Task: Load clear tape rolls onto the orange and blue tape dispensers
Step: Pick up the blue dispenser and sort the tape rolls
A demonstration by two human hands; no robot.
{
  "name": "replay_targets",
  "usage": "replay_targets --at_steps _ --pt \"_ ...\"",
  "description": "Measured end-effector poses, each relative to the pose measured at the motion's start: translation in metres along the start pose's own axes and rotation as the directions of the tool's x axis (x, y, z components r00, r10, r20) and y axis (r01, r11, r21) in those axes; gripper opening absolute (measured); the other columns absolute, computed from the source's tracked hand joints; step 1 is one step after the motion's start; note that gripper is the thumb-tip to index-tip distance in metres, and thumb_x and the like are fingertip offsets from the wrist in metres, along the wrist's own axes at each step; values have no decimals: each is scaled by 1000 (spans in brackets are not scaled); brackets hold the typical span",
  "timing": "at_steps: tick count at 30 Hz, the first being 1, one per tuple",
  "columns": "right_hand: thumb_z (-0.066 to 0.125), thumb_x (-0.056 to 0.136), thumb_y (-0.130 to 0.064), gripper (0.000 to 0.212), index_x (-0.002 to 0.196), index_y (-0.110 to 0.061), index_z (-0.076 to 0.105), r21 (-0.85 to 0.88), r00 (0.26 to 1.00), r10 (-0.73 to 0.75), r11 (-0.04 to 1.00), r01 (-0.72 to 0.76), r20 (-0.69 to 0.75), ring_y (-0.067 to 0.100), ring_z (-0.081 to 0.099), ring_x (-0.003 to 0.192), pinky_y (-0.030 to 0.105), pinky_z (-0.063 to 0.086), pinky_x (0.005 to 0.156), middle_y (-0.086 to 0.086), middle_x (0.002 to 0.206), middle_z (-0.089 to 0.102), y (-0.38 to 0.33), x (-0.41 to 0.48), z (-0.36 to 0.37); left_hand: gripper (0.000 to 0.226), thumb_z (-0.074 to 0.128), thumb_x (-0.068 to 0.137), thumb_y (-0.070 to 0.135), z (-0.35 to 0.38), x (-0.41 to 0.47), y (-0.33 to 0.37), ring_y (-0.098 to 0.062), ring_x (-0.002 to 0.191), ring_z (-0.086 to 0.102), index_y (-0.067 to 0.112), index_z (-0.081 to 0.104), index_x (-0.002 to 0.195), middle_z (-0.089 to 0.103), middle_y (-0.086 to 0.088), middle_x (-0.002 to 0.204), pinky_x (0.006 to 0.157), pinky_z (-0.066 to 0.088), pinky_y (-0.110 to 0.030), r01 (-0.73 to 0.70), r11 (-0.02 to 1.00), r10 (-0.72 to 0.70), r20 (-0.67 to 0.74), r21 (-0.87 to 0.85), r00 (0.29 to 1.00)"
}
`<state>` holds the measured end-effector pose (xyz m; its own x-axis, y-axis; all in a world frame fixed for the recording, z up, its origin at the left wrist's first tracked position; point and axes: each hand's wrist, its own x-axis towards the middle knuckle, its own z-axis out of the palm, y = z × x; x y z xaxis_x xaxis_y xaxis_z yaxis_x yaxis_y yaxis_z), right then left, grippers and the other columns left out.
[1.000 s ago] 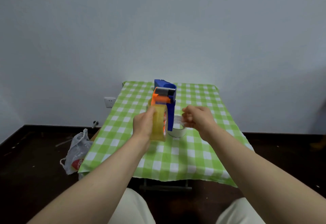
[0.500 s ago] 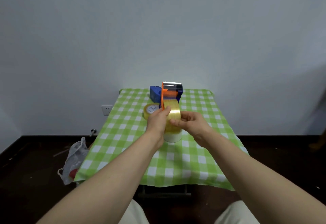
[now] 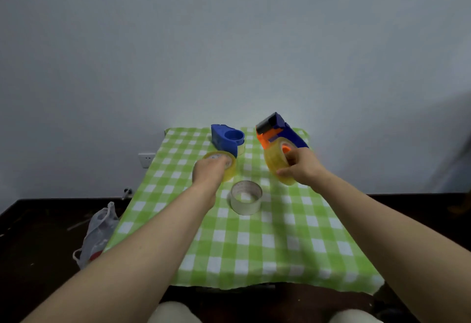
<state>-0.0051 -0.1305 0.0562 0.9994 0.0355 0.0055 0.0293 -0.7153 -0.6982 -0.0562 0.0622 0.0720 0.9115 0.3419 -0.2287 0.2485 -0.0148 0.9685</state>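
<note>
Right hand (image 3: 299, 168) grip clenched on loaded dispenser (image 3: 277, 136) — left hand (image 3: 211, 170) grasping flat roll (image 3: 224, 163) (yellowish).

2 tape dispensers (image 3: 226, 139) (image 3: 283, 131), 3 tape rolls (image 3: 225, 163) (image 3: 276, 163) (image 3: 246, 201), 2 hands (image 3: 209, 172) (image 3: 302, 168), 1 plastic bag (image 3: 98, 233), 1 desk (image 3: 254, 246).

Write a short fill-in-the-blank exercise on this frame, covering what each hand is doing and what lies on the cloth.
1. The right hand holds the orange and blue dispenser, which carries a ____ tape roll.
2. The left hand rests on the tape roll lying flat in front of the ____ dispenser.
3. The empty core stands on the checked tablecloth ____ the two forearms.

Missing words: yellowish; blue; between
</note>
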Motion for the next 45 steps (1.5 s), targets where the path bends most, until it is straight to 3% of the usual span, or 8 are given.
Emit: replay_targets --at_steps 3,9,13,19,25,33,37,45 --pt "71 72 -21 22 70 -15 51 -207 999 28 978 -24 17 28 57 78 31 40 66 -2 66 49 14 28 8 6 62 84 12 -2 32 -2 -25 91 53 9 63 79 61 -11 98 75 39 -30 35 999 -34 -62 10 997" --pt "59 83 -24 34 114 -12 54 -479 997 72 874 -74 -23 27 50 113 32 31 89 5 116 59 45 79 38 21 59 84 7 0 94 -20 -25 90 55 0 62 104 59 -11 97 76 45 -32 91 993 -80 -127 77 989" --pt "59 81 -17 27 108 -15 55 -566 991 128 814 -132 -47 21 51 94 27 33 82 3 108 62 60 102 53 26 56 87 4 2 115 -27 -24 88 52 -4 60 111 56 -11 95 75 44 -32 113 989 -99 -137 95 986" --pt "62 81 -28 26 105 -18 56 -674 987 160 729 -123 -8 24 57 103 30 37 85 -1 97 61 77 115 68 27 55 86 4 6 142 -30 -25 87 52 -6 62 110 58 -11 94 73 42 -31 85 985 -67 -125 150 990" --pt "44 82 -45 29 87 -19 56 -663 996 -41 748 -24 -82 26 53 90 34 40 78 3 93 59 58 109 63 14 56 87 7 18 162 -29 -20 91 52 12 66 96 57 1 89 70 42 -25 -63 944 86 -57 324 995" --pt "39 90 -12 48 138 -16 40 -421 994 -105 902 93 -6 27 45 125 40 41 98 7 140 45 2 159 68 44 59 84 28 57 204 -8 -24 119 54 24 57 128 63 0 124 101 41 -37 -310 640 354 89 703 931" --pt "37 90 -1 51 140 -14 38 -222 1000 -26 975 24 -3 24 43 130 35 41 99 5 146 42 2 191 73 32 57 84 30 89 228 -2 -26 112 54 21 57 114 65 -4 112 97 31 -35 -343 295 389 216 892 896" --pt "38 87 10 47 128 -6 52 76 996 15 997 -8 -89 25 53 120 35 44 102 10 130 56 21 236 83 25 53 82 10 134 272 -21 -23 90 57 14 52 107 58 -2 82 117 2 -44 -296 -6 276 286 955 918"
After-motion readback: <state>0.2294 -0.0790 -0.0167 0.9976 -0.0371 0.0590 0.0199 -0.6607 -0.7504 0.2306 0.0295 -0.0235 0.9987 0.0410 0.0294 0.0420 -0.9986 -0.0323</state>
